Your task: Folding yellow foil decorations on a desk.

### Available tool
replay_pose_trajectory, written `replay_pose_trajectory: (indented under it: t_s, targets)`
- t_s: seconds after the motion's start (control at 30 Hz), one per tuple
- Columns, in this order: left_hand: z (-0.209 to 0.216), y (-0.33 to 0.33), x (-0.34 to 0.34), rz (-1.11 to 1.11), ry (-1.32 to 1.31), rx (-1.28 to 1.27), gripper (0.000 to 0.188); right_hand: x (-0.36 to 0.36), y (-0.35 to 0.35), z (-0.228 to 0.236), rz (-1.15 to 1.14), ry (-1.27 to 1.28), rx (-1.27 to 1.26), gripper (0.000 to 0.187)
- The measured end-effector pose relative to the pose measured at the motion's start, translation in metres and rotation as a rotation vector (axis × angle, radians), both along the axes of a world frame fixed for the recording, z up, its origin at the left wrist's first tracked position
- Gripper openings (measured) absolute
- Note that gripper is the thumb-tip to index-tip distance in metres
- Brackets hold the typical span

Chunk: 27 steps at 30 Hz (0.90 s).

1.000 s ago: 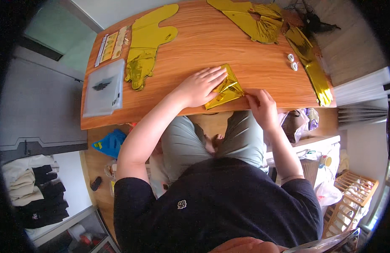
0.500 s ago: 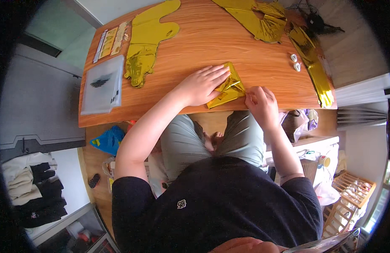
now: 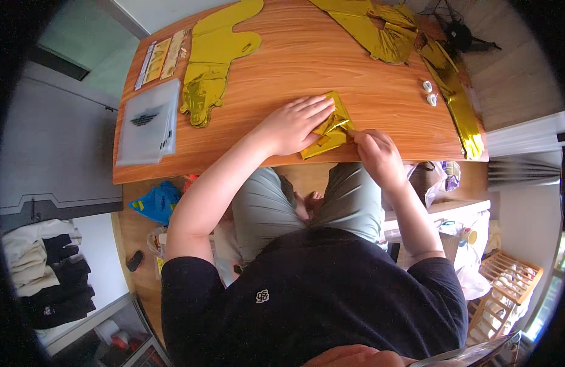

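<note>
Foil (image 3: 331, 131) on wood-grain table (image 3: 282, 67), door (image 3: 53, 150) leftward

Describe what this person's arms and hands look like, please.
Both the left hand and right hand are ungloved, with slender fingers. The forearms are bare, with no watch, bracelet or cable visible. Short, dark sleeves cover the upper arms, part of a dark T-shirt with a small white mark.

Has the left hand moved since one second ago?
No: against the brown wooden table, the bare left hand shows no clear shift, still on the folded golden sheet.
</note>
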State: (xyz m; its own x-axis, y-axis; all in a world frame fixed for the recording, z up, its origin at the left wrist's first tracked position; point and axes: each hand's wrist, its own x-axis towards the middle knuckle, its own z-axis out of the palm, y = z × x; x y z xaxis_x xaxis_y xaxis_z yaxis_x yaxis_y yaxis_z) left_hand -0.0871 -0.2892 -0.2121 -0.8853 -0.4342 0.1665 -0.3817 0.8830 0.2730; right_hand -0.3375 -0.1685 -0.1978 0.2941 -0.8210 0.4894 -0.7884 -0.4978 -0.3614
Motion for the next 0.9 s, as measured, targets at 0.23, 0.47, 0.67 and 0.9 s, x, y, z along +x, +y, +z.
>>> replay_pose_trajectory:
  t_s: [0.23,0.47,0.67,0.9]
  targets:
    - [0.000,0.001,-0.002,0.010,0.018,-0.015,0.073,-0.001,0.007,0.002,0.047,0.189,0.085,0.042]
    - [0.000,0.001,-0.002,0.000,0.008,-0.015,0.075,0.012,0.009,0.003,-0.008,0.239,0.060,0.036]
    - [0.002,-0.002,0.002,-0.058,-0.014,0.006,0.074,0.012,0.006,0.015,0.083,0.329,-0.019,0.029]
    - [-0.003,-0.013,0.006,-0.121,0.019,0.048,0.068,0.004,-0.035,0.016,-0.020,-0.062,0.213,0.026]
